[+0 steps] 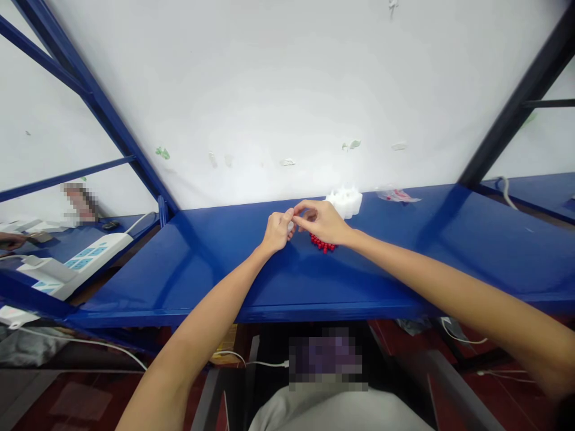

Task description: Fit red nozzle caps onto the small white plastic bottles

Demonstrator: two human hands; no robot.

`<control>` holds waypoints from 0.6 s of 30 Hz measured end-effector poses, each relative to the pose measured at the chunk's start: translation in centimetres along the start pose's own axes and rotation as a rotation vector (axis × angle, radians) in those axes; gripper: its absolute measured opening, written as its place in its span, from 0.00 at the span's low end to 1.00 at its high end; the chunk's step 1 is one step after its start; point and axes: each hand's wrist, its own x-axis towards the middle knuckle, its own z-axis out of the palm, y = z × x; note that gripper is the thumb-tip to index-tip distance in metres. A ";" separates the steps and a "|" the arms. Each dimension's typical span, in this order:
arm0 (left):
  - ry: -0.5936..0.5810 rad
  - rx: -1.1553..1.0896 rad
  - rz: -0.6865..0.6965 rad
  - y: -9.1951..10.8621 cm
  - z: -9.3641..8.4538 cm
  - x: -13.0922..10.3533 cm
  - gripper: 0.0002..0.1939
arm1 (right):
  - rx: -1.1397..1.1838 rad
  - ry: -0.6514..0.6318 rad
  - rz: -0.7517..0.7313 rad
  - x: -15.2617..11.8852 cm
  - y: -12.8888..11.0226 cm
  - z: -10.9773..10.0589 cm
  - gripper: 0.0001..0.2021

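Over the middle of the blue table, my left hand is closed around a small white piece, mostly hidden by the fingers. My right hand meets it from the right, thumb and index finger pinched together at the top of the white piece. Whatever sits between those fingertips is too small to make out. Below the right hand lies a cluster of small red bead-like pieces, partly covered by it. Just behind that hand stands a group of white pieces with pointed tops.
A clear plastic bag with something red inside lies at the table's back edge. White power strips with cables are at the left beside the blue metal frame. Another person's hand shows at the far left.
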 end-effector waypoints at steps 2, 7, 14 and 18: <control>-0.002 0.018 0.015 -0.3 -0.1 0.0 0.36 | 0.019 -0.026 0.005 0.2 -0.2 0.1 0.07; -0.028 0.095 0.090 -0.9 -0.7 -0.1 0.35 | 0.044 -0.050 0.000 0.2 0.0 0.6 0.06; -0.105 0.156 0.215 -0.8 -1.0 0.0 0.33 | -0.015 0.010 -0.064 -0.5 0.9 1.0 0.06; -0.106 0.244 0.295 -0.6 -1.4 0.1 0.32 | -0.044 0.023 -0.077 -0.6 0.7 1.3 0.05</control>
